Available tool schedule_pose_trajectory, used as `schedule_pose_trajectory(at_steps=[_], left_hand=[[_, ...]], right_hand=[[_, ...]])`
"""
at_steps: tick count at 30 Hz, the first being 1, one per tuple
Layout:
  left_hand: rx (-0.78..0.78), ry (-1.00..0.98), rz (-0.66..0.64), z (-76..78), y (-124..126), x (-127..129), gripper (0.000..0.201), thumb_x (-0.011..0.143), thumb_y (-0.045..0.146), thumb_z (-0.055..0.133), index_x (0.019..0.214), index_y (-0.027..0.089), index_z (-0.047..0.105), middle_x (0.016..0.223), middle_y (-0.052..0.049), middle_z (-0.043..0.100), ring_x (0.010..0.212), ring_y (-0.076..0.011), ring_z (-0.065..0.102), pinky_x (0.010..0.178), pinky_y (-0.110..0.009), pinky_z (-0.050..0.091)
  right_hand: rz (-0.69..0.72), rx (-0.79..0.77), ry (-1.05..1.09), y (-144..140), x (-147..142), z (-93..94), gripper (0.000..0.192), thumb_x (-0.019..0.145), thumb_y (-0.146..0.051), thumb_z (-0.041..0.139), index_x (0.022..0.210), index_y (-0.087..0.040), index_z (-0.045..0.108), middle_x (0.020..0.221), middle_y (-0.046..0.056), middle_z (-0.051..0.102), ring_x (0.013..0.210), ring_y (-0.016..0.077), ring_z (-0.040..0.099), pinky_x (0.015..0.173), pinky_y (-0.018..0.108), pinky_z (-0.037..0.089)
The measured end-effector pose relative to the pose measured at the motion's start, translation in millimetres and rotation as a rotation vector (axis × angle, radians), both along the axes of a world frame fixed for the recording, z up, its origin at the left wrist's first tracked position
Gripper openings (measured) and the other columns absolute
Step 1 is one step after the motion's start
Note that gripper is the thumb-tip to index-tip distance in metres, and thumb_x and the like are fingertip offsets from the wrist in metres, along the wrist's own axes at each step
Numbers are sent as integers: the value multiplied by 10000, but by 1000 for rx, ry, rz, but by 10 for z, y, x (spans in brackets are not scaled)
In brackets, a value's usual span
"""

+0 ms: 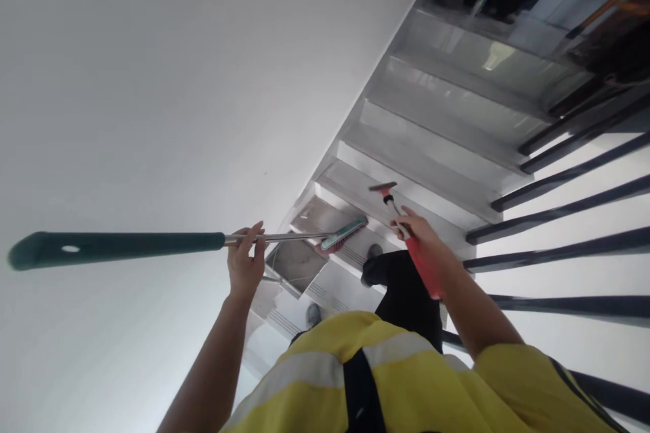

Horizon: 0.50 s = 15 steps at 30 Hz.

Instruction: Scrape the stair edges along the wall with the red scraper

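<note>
Steadying the green-handled brush with a metal pole (152, 249), its bristled head (344, 235) near the frame's centre, probably wants a firmer wrap: the left hand (244, 265) pinches the pole, fingers partly extended; the right hand (420, 230) curls around a red-handled scraper-like tool (424, 267) right of centre. One brush, one scraper-like tool.

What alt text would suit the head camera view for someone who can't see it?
A person in yellow on stairs holds a long green brush in the left hand and a red scraper in the right hand. A pale wall stands on the left, dark railings on the right.
</note>
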<state>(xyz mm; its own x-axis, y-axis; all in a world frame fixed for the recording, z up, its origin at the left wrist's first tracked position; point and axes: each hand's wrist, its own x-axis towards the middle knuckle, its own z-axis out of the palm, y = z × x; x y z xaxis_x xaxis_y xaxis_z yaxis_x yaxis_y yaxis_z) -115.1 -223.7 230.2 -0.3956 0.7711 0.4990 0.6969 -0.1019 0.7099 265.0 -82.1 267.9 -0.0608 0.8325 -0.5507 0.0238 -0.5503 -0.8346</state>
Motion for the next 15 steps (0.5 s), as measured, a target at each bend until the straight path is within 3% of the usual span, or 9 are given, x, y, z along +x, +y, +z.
schedule_pose_trajectory(at_steps=[3, 6, 9, 11, 13, 15], left_hand=[[28, -32, 32, -135, 4, 8, 369, 871, 240, 514, 1230, 155, 528, 1009, -102, 619, 1054, -187, 582, 857, -321, 536], [134, -103, 144, -187, 75, 102, 300, 829, 212, 580, 1124, 162, 558, 1149, -124, 564, 1012, -204, 623, 763, -306, 573], [276, -388, 286, -64, 265, 282, 274, 727, 205, 701, 946, 155, 544, 1214, -114, 539, 822, -192, 677, 639, -286, 591], [354, -573, 419, 49, 407, 377, 388, 642, 216, 775, 916, 163, 505, 992, -52, 638, 760, -211, 681, 679, -364, 603], [224, -661, 572, 86, 489, 397, 316, 657, 280, 767, 820, 147, 531, 842, -38, 657, 775, -222, 677, 755, -402, 595], [5, -716, 649, -6, 481, 324, 322, 663, 367, 747, 839, 159, 576, 806, -37, 663, 786, -231, 671, 835, -456, 566]], right_hand=[[-100, -51, -197, 345, -172, -387, 185, 708, -62, 553, 839, -178, 493, 485, -49, 481, 369, 103, 482, 354, 195, 377], [-4, -85, -285, 717, -339, -848, 132, 736, -69, 531, 731, -177, 456, 456, -51, 435, 369, 92, 463, 378, 194, 390], [176, -130, -315, 1264, -536, -1313, 92, 772, -103, 522, 732, -169, 472, 495, -25, 478, 425, 98, 502, 435, 199, 432], [254, -139, -395, 1686, -720, -1633, 94, 756, -82, 531, 799, -162, 507, 505, -22, 492, 423, 108, 503, 451, 219, 444], [355, -105, -545, 2081, -933, -1946, 187, 754, -62, 521, 914, -157, 538, 538, -10, 520, 408, 116, 498, 450, 234, 441], [474, -40, -713, 2407, -1142, -2219, 282, 791, -71, 483, 1054, -160, 533, 645, 25, 582, 422, 126, 523, 462, 249, 450]])
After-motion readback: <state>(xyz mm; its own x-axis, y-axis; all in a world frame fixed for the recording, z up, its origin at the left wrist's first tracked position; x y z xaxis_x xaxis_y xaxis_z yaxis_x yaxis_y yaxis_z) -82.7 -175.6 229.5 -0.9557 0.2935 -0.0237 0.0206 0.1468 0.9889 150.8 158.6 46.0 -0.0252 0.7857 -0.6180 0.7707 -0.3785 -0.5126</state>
